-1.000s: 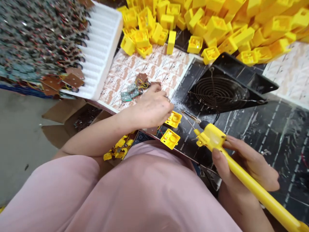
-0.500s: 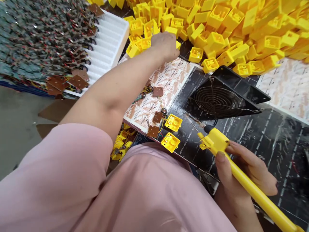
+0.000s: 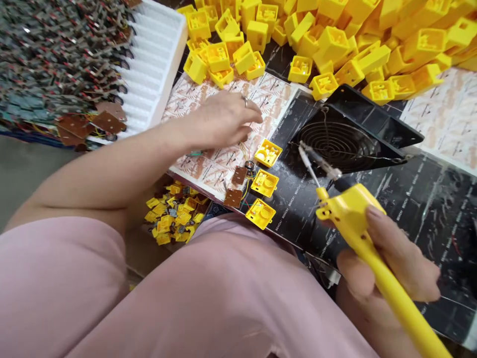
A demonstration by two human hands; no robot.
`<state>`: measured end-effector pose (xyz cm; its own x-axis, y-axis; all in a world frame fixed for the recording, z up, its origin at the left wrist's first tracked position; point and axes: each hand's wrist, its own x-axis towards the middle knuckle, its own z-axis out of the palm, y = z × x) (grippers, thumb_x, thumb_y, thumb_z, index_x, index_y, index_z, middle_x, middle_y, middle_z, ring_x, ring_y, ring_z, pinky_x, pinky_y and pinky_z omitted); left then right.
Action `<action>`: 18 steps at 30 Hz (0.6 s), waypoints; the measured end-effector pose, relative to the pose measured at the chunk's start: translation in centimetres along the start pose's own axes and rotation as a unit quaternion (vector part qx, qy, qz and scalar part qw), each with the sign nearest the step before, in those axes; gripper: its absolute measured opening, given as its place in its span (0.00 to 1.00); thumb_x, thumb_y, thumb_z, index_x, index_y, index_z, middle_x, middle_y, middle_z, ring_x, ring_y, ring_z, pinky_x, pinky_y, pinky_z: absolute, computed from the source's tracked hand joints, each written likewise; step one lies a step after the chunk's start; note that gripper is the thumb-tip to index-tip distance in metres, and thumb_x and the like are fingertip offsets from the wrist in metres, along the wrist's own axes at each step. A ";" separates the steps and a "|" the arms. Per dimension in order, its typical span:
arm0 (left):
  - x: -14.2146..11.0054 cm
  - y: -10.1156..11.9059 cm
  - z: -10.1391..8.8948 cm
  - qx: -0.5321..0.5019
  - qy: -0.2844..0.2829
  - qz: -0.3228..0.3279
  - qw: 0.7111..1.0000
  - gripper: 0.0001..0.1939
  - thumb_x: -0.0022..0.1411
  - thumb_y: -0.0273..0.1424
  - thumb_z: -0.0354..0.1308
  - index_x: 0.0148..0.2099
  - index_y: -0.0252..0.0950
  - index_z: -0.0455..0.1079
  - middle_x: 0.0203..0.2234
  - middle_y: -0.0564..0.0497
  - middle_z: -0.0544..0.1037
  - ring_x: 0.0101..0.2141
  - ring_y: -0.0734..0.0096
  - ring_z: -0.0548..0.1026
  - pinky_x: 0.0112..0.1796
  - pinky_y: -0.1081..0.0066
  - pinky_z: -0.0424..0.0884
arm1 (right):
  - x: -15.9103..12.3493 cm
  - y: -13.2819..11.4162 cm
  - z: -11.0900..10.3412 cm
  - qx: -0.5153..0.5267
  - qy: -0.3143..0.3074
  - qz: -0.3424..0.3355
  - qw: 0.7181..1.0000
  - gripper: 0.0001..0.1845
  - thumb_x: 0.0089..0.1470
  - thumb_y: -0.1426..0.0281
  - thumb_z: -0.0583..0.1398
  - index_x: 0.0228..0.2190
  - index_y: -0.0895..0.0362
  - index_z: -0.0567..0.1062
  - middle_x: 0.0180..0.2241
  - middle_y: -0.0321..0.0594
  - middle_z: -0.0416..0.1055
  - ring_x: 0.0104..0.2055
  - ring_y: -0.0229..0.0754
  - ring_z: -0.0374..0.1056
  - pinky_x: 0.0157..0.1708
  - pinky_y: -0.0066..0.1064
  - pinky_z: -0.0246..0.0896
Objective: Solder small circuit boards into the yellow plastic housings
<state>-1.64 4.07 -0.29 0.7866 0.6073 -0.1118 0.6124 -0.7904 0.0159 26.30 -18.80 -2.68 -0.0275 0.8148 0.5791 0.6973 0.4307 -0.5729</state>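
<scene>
My right hand (image 3: pixel 391 263) is wrapped round the handle of a yellow soldering gun (image 3: pixel 357 214). Its metal tip and thin feed tube point up over the black bench mat. My left hand (image 3: pixel 231 119), wearing a ring, is over the patterned sheet with fingers bent and apart; what lies under it is mostly hidden. Just right of those fingers is an open yellow housing (image 3: pixel 268 151), first in a row with a second yellow housing (image 3: pixel 264 183) and a third yellow housing (image 3: pixel 261 214). Brown circuit boards (image 3: pixel 234 198) with wires and a small round part (image 3: pixel 249 166) lie beside them.
A black fan (image 3: pixel 331 139) with a wire guard stands behind the gun's tip. Many yellow housings (image 3: pixel 328 44) are heaped at the back. On the left, a white foam tray (image 3: pixel 152 64) borders densely packed wired parts (image 3: pixel 67 64). More yellow pieces (image 3: pixel 175 214) lie below the bench edge.
My left hand has come back from the yellow heap to the patterned sheet. A third yellow housing now stands at the far end of the row. The soldering gun has shifted slightly and stays held.
</scene>
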 end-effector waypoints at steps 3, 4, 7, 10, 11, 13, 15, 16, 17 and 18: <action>0.4 -1.2 0.1 0.046 -0.077 0.025 0.996 0.12 0.68 0.30 0.56 0.48 0.40 0.80 0.56 0.46 0.82 0.62 0.49 0.74 0.60 0.51 0.66 | 3.4 -1.0 1.1 -0.058 -0.097 -0.118 0.987 0.23 0.67 0.67 0.65 0.62 0.51 0.75 0.26 0.31 0.77 0.23 0.36 0.72 0.28 0.28 0.69; 0.4 -1.2 0.1 0.056 -0.085 0.030 0.994 0.12 0.67 0.28 0.56 0.47 0.39 0.80 0.56 0.45 0.82 0.63 0.47 0.72 0.62 0.49 0.64 | 4.4 -1.2 1.6 -0.079 -0.106 -0.145 0.981 0.18 0.66 0.71 0.66 0.57 0.51 0.77 0.26 0.30 0.77 0.22 0.35 0.71 0.28 0.27 0.67; -0.2 -0.3 -0.2 0.053 -0.049 0.030 0.997 0.12 0.65 0.26 0.54 0.43 0.37 0.80 0.48 0.45 0.83 0.60 0.49 0.74 0.63 0.48 0.63 | 6.8 -1.2 3.8 -0.112 -0.131 -0.171 0.970 0.10 0.67 0.73 0.64 0.48 0.49 0.79 0.27 0.30 0.77 0.25 0.35 0.71 0.27 0.28 0.62; -1.6 0.8 -0.9 0.002 -0.026 -0.013 1.000 0.12 0.63 0.26 0.55 0.41 0.38 0.80 0.36 0.46 0.81 0.52 0.51 0.78 0.58 0.52 0.69 | 9.2 -0.1 6.3 -0.136 -0.204 -0.157 0.957 0.12 0.70 0.68 0.60 0.53 0.49 0.76 0.40 0.38 0.82 0.39 0.41 0.78 0.36 0.30 0.68; -2.2 1.1 -1.0 -0.019 -0.018 -0.039 0.999 0.11 0.62 0.27 0.55 0.41 0.38 0.80 0.34 0.47 0.81 0.50 0.51 0.79 0.55 0.53 0.70 | 10.0 0.4 7.1 -0.147 -0.234 -0.146 0.950 0.14 0.70 0.64 0.60 0.55 0.50 0.74 0.44 0.41 0.81 0.44 0.44 0.79 0.39 0.32 0.70; -3.6 1.4 -1.0 -0.058 0.004 -0.081 0.995 0.11 0.62 0.29 0.57 0.43 0.39 0.80 0.31 0.48 0.80 0.48 0.50 0.80 0.52 0.55 0.73 | 11.3 1.4 8.6 -0.152 -0.274 -0.130 0.941 0.18 0.69 0.61 0.61 0.57 0.52 0.72 0.47 0.45 0.80 0.48 0.48 0.78 0.40 0.34 0.69; -5.0 1.6 -0.5 -0.098 0.035 -0.099 0.990 0.14 0.63 0.31 0.56 0.47 0.40 0.80 0.31 0.49 0.81 0.46 0.52 0.81 0.50 0.57 0.74 | 12.3 2.1 9.9 -0.156 -0.304 -0.119 0.932 0.19 0.69 0.62 0.60 0.57 0.53 0.70 0.47 0.45 0.80 0.44 0.47 0.77 0.37 0.33 0.67; -5.6 1.6 -0.1 -0.126 0.050 -0.102 0.986 0.16 0.63 0.31 0.56 0.50 0.40 0.79 0.32 0.50 0.81 0.45 0.54 0.82 0.50 0.59 0.74 | 12.6 2.2 10.5 -0.163 -0.307 -0.117 0.930 0.19 0.68 0.62 0.60 0.57 0.52 0.70 0.47 0.44 0.80 0.41 0.46 0.77 0.35 0.32 0.65; -6.2 1.6 0.4 -0.159 0.063 -0.104 0.980 0.19 0.63 0.32 0.55 0.54 0.40 0.78 0.33 0.51 0.82 0.44 0.57 0.82 0.49 0.61 0.75 | 12.9 2.3 11.0 -0.175 -0.299 -0.114 0.931 0.19 0.68 0.62 0.60 0.58 0.51 0.71 0.46 0.42 0.80 0.38 0.44 0.76 0.33 0.31 0.64; -6.7 1.6 0.9 -0.196 0.078 -0.108 0.971 0.22 0.64 0.32 0.55 0.58 0.39 0.77 0.34 0.51 0.83 0.42 0.60 0.83 0.48 0.63 0.75 | 13.1 2.2 11.5 -0.190 -0.284 -0.109 0.934 0.18 0.69 0.61 0.59 0.57 0.50 0.72 0.46 0.41 0.80 0.35 0.43 0.75 0.32 0.31 0.63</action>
<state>-6.04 -1.32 -0.46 0.6198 0.7848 -0.0024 0.7234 -0.5701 0.3894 19.29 -2.74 -3.03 -0.4979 0.8449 0.1958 0.8316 0.5291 -0.1686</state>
